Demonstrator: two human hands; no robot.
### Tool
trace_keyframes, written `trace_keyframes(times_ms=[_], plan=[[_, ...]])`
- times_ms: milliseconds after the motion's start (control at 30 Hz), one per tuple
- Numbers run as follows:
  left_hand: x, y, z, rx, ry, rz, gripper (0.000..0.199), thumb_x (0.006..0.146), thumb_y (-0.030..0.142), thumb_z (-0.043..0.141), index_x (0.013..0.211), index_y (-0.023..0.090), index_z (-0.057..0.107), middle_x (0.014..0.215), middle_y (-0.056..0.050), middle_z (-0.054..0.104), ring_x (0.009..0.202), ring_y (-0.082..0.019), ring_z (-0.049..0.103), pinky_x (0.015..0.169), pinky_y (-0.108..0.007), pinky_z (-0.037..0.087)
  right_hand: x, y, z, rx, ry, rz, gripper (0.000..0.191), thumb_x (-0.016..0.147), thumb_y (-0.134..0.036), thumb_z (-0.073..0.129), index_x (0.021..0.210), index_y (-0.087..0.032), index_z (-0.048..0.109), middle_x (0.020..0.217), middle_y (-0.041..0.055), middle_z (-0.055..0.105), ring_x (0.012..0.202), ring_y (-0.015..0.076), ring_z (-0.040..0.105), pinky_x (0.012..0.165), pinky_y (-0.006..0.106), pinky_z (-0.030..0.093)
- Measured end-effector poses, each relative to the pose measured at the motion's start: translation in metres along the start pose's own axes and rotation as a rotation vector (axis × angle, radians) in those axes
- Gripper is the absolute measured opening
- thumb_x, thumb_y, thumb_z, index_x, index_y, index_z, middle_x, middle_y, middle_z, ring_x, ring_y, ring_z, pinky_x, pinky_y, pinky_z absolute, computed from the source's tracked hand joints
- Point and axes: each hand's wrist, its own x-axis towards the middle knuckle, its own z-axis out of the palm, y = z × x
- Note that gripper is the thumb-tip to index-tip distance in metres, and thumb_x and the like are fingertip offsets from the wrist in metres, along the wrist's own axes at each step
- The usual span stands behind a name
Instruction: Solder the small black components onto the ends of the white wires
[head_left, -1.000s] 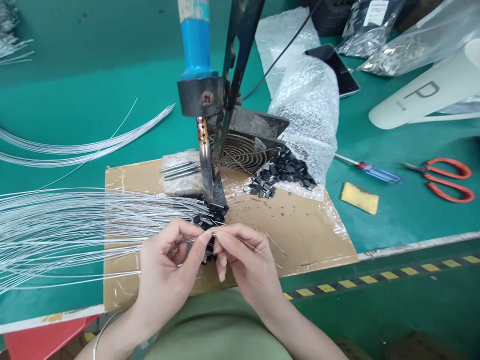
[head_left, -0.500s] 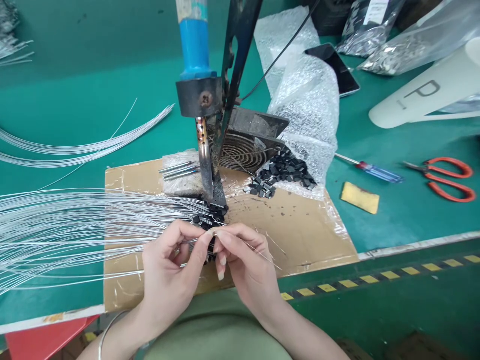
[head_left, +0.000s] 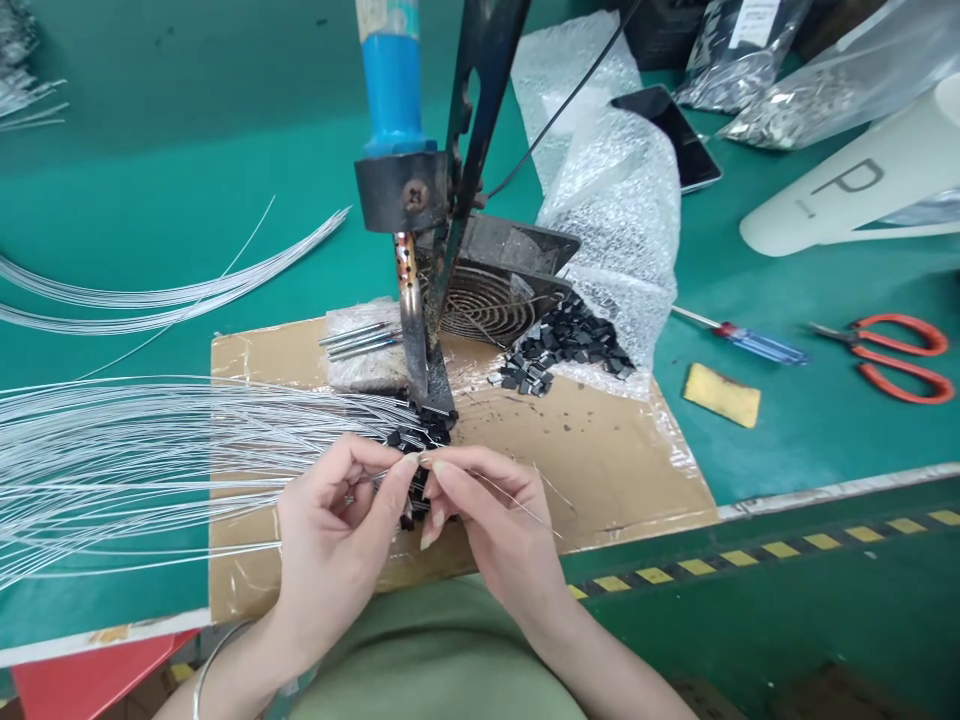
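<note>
My left hand (head_left: 341, 540) is closed in a pinch, thumb against forefinger, on a thin wire that mostly hides inside the fingers. Its fingertips meet those of my right hand (head_left: 491, 520), also pinched shut. A fine wire (head_left: 517, 502) trails from the right hand's grip across its fingers toward the lower right. What lies between the touching fingertips is too small to make out. Just behind the hands are black connectors (head_left: 424, 428) at the ends of a big bundle of white wires (head_left: 150, 440). A soldering iron (head_left: 409, 300) points down above them in a black stand (head_left: 480, 100).
Cardboard (head_left: 600, 470) covers the green bench. A fan (head_left: 487, 300) and a heap of small black parts (head_left: 570, 345) sit behind, beside bubble wrap (head_left: 615, 200). Rightward lie a screwdriver (head_left: 757, 342), a yellow sponge (head_left: 721, 395) and orange-handled cutters (head_left: 900, 355). More wires (head_left: 225, 295) lie left.
Both hands have shifted slightly left, with the left hand's pinch moving a little away from the right fingertips. The wires and tools have stayed put.
</note>
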Motion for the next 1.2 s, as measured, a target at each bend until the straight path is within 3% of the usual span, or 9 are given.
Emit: trace_keyframes(times_ms=[233, 800, 1200], plan=[[-0.002, -0.002, -0.001, 0.054, 0.013, 0.013, 0.012, 0.094, 0.026, 0.075, 0.084, 0.021, 0.073, 0.069, 0.001, 0.069, 0.060, -0.011, 0.056, 0.052, -0.021, 0.041, 0.002, 0.003, -0.003, -0.088, 0.027, -0.054, 0.012, 0.083, -0.034, 0.090, 0.085, -0.023, 0.088, 0.066, -0.0001, 0.076, 0.046, 0.0127, 0.068, 0.048, 0.025, 0.064], [-0.003, -0.006, -0.003, 0.105, -0.028, 0.026, 0.014, 0.097, 0.029, 0.073, 0.086, 0.021, 0.074, 0.074, 0.000, 0.072, 0.065, -0.013, 0.062, 0.058, -0.024, 0.045, 0.001, -0.002, -0.007, -0.088, -0.011, -0.061, 0.004, 0.087, -0.028, 0.088, 0.086, -0.024, 0.088, 0.066, -0.0016, 0.075, 0.049, 0.0101, 0.070, 0.051, 0.020, 0.062], [-0.002, -0.004, -0.007, 0.155, -0.057, 0.116, 0.010, 0.095, 0.022, 0.073, 0.086, 0.022, 0.075, 0.071, 0.002, 0.068, 0.059, -0.010, 0.055, 0.052, -0.023, 0.039, 0.007, -0.014, -0.012, -0.029, -0.101, 0.107, 0.011, 0.082, -0.030, 0.090, 0.077, -0.021, 0.086, 0.062, -0.0027, 0.073, 0.043, 0.0090, 0.067, 0.047, 0.019, 0.061]])
